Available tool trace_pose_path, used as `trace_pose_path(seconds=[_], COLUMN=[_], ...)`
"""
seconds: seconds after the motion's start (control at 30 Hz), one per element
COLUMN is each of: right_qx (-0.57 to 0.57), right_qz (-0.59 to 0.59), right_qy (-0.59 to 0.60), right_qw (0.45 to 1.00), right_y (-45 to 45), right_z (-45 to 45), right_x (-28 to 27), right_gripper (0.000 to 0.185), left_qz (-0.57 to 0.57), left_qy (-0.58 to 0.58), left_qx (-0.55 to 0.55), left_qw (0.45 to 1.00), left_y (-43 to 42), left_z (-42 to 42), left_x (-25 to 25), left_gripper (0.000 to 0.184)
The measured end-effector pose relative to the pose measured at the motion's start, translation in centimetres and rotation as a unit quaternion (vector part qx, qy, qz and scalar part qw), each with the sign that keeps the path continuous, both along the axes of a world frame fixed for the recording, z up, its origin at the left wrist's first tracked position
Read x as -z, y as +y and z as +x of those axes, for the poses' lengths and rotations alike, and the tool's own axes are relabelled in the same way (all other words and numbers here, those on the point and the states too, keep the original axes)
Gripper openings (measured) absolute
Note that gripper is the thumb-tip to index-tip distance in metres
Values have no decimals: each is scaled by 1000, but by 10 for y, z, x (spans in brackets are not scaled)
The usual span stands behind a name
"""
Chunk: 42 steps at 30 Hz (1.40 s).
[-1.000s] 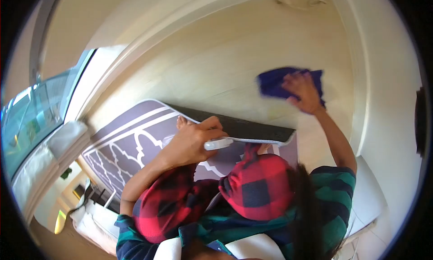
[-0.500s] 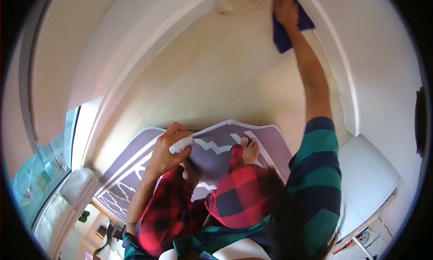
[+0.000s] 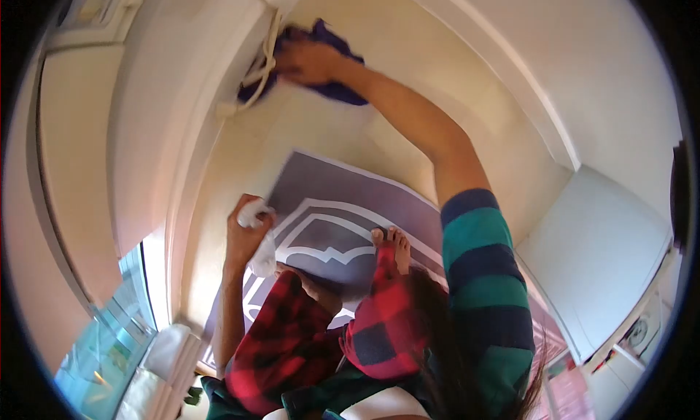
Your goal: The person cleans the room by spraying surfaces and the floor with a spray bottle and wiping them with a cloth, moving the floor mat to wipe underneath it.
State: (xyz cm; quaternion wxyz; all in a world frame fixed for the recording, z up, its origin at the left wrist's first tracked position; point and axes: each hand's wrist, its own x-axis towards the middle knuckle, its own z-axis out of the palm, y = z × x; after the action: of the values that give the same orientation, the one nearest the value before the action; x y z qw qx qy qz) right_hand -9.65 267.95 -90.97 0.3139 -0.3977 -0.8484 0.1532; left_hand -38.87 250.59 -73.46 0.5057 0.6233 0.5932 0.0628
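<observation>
At the far left of the floor, my right hand [image 3: 310, 61] presses on a dark blue cloth [image 3: 339, 92], which is bunched up under the palm. A cream cord [image 3: 271, 48] crosses the cloth beside my fingers, close to the wall base. My left hand [image 3: 246, 234] is wrapped round a white bottle [image 3: 262, 258], near my knee and above the mat. The bottle's rounded white top [image 3: 253, 213] shows above the fingers; its exact shape is partly hidden.
A grey mat [image 3: 328, 179] with white lines lies under my feet. White baseboards [image 3: 503, 48] bound the pale tiled floor [image 3: 394, 150]. To the right stands a white box-like surface [image 3: 594, 256]; folded pale fabric [image 3: 171, 354] and a window [image 3: 109, 340] are at lower left.
My right hand has swept the cloth from the far right corner across to the left, to the cord. My left hand has shifted left with the bottle, whose body now shows.
</observation>
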Motion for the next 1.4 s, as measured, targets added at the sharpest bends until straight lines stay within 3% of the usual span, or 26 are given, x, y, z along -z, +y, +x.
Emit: trace_pose_path(seconds=[0.07,0.13,0.2,0.37,0.4,0.47,0.53,0.6,0.63,0.67,0.7,0.73,0.8,0.87,0.97,1.03,1.13,1.2,1.27,1.4], right_qx=[186,398,501,553,599,623,753,838,893,900,854,766,562,575,761,845,853,852,860,924], right_qz=[32,26,18,-33,-55,-98,-122,-67,-153,-149,-108,-112,-147,-180,-167,-152,-134,-153,-141,-138], right_qy=[-69,-52,-48,-123,-149,-108,-143,-115,-96,-179,-219,-230,-199,-125,-87,-76,-94,-96,-61,-10], right_qw=[980,916,864,823,785,768,631,529,413,368,459,589,789,788,621,507,496,492,487,357], right_y=[15,4,-44,-263,-316,-419,-497,-517,-481,-458,-436,-427,-443,-483,-526,-529,-528,-529,-530,-509], right_z=[50,82,112,197,213,252,264,273,241,230,201,168,122,117,128,121,122,126,127,151], right_x=[-15,-9,-6,-28,-30,-31,-25,7,-15,9,6,-4,-44,-44,-33,-29,-25,-23,-24,-18], right_gripper=[32,42,47,46,46,45,47,53,58,58,59,56,51,47,48,49,49,50,49,52], left_qz=[100,112,143,206,210,206,191,160,150,146,147,154,155,134,89,94,210,285,287,239], left_qy=[4,-44,17,-42,-57,-83,-122,-180,-222,-245,-272,-302,-331,-358,-374,-287,-182,-220,-174,-19], left_qx=[-14,-105,-69,3,23,54,81,111,120,150,179,210,282,339,411,491,552,505,488,459], left_qw=[995,987,987,978,976,973,971,964,956,947,934,917,887,859,826,817,786,784,806,855], left_y=[15,27,37,33,32,26,19,15,8,0,-6,-8,-14,-22,-44,-78,-147,-193,-225,-243], left_z=[-12,-1,12,46,54,75,93,122,141,158,177,200,236,266,322,358,427,469,505,549], left_x=[36,34,11,-27,-32,-41,-48,-46,-44,-41,-35,-32,-34,-33,-15,-6,9,20,19,21], left_gripper=[27,30,31,32,32,31,30,28,24,23,23,22,23,25,28,34,49,50,49,49])
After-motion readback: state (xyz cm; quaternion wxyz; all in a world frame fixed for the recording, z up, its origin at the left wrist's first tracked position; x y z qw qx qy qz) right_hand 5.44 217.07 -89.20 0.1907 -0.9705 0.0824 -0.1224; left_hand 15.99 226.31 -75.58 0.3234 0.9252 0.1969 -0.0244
